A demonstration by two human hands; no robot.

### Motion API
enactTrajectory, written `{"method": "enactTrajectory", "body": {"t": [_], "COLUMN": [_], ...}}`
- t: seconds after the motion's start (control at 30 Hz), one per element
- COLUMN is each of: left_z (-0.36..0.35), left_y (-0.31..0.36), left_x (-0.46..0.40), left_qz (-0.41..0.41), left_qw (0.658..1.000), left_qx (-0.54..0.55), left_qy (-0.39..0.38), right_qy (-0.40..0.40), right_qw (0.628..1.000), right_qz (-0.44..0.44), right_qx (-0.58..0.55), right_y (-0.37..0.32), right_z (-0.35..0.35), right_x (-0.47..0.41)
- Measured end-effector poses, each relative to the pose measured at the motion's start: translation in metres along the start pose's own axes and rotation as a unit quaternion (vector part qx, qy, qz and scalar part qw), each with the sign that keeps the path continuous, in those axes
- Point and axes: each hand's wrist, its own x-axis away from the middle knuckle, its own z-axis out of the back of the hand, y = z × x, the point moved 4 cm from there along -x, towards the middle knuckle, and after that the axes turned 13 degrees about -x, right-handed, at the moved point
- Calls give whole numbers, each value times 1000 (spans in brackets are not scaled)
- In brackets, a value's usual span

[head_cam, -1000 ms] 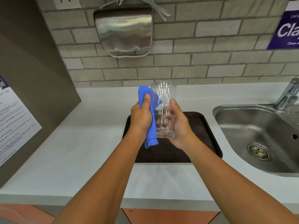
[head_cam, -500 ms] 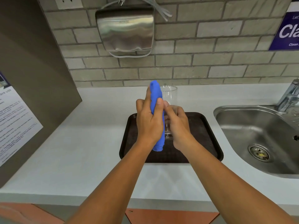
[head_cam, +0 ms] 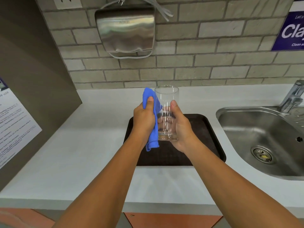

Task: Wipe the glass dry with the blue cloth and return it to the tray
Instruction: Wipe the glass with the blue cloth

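Observation:
A clear drinking glass (head_cam: 166,102) is held upright above the dark brown tray (head_cam: 204,129). My right hand (head_cam: 181,129) grips its lower half from the right, thumb on the near side. My left hand (head_cam: 144,119) holds the blue cloth (head_cam: 152,140) pressed against the glass's left side. The cloth's top end sticks up beside the rim and its bottom end hangs below my palm. The tray lies flat on the white counter with nothing else visible on it.
A steel sink (head_cam: 263,139) with a tap (head_cam: 292,96) lies to the right. On the brick wall behind hangs a metal hand dryer (head_cam: 126,30). A grey panel with a paper notice (head_cam: 13,125) stands on the left. The white counter (head_cam: 82,145) surrounds the tray.
Half a second ago the cloth covered the near face of the glass. My left hand has since slid it back round to the glass's left side, so the glass shows clear again.

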Motion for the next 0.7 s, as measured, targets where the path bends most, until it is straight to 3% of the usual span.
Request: {"method": "enactTrajectory", "body": {"t": [0.13, 0.2, 0.27, 0.33, 0.43, 0.53, 0.6, 0.7], "left_z": [-5, -4, 0, 1, -1, -1, 0, 1], "left_y": [10, 5, -3, -11, -13, -13, -13, -13], "left_x": [15, 12, 3, 0, 1, 1, 0, 1], "left_qz": [-213, -165, -16, 73, 73, 56, 46, 9], "left_qw": [971, 983, 1000, 997, 996, 994, 996, 998], "left_qx": [-87, -54, -10, 11, 40, 88, 75, 34], "left_qy": [68, 56, 15, -26, -30, -15, 3, 47], "right_qy": [7, -10, -41, -59, -59, 0, 42, 58], "right_qw": [1000, 1000, 999, 998, 997, 1000, 997, 993], "right_qz": [4, -7, -26, -32, -34, 11, 57, 57], "right_qx": [21, 13, -8, -14, -22, 5, 29, 87], "right_y": [-1, -1, -1, 0, 0, -3, -6, -4], "right_z": [2, 5, 7, 9, 7, 5, 7, 6], "right_x": [-3, -4, -4, -5, -4, -5, -7, -8]}}
